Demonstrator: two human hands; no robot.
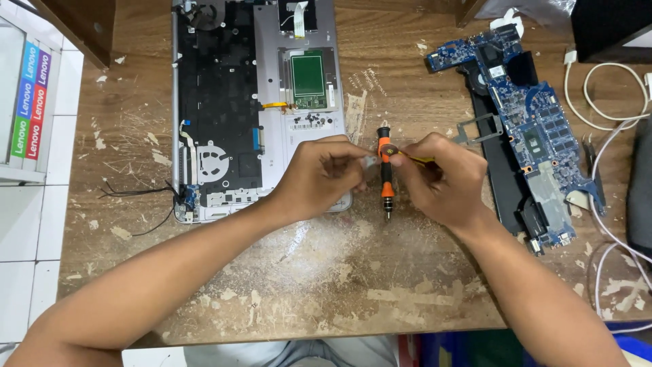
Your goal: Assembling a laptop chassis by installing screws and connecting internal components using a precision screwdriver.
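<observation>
Screwdriver [386, 173] between hands, laptop chassis [255, 102] beside.

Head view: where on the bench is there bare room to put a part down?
The worn table is bare between the forearms, and left of the opened laptop base. Crowded: around both hands at the orange screwdriver, and right, with the blue circuit board and white cables.

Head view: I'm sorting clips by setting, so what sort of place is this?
Probably an electronics repair bench. An opened laptop chassis lies on a worn wooden table, a blue circuit board sits beside it, and the hands work near an orange and black screwdriver.
</observation>
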